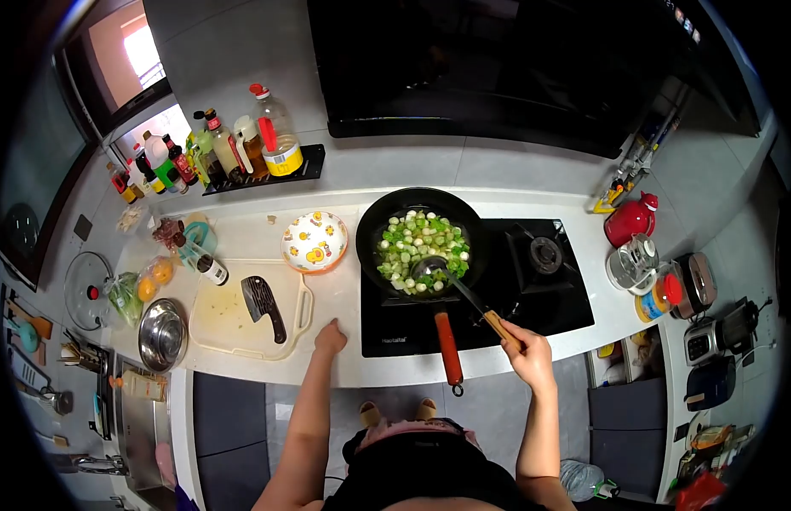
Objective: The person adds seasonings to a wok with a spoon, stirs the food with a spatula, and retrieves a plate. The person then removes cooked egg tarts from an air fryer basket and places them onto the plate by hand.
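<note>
My right hand [529, 353] is closed around the wooden handle of a metal spatula [468, 294]. The spatula's head rests among chopped green and white vegetables [423, 243] in a black wok [374, 213]. The wok sits on the left burner, and its red-brown handle [447, 345] points toward me with no hand on it. My left hand [330, 337] rests on the white countertop, left of the stove, with a finger stretched out and nothing held. Near it lies a cream cutting board [221, 319] with a cleaver [263, 307] on top.
A patterned bowl [315, 241] stands left of the wok. A steel bowl [163, 335] and a dark bottle [210, 268] are by the cutting board. Condiment bottles [252, 149] line the back. The right burner [544, 254] is bare; a red kettle [630, 220] stands beyond it.
</note>
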`<state>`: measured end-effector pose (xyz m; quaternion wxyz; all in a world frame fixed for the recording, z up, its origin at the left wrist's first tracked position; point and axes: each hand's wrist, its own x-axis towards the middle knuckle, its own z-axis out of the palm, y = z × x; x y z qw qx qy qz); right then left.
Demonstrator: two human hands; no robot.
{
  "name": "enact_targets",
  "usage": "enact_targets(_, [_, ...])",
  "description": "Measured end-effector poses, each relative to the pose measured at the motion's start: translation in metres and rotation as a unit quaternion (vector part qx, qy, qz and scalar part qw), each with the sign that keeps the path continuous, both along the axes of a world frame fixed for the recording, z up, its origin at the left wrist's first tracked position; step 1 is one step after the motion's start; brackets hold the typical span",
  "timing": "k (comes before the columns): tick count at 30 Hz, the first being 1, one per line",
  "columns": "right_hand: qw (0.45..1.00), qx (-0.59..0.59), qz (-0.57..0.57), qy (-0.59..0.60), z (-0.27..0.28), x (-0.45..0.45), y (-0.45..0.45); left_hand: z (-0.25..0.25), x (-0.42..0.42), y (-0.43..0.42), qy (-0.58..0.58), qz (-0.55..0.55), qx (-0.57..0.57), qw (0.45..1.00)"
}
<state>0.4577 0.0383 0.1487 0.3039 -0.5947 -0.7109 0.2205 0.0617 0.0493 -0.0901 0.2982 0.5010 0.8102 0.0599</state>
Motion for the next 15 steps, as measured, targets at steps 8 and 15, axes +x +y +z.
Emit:
enact_targets(8, [0.998,0.002,0.02,-0.064,-0.027,-0.017,0.013,0.0,-0.002,0.0,-0.001,-0.008,-0.008,1.0])
enact_targets(15, [0.991,0.06,0.024,-0.115,-0.054,-0.056,0.063,0.008,0.002,0.0,-0.014,0.008,-0.037,0.999])
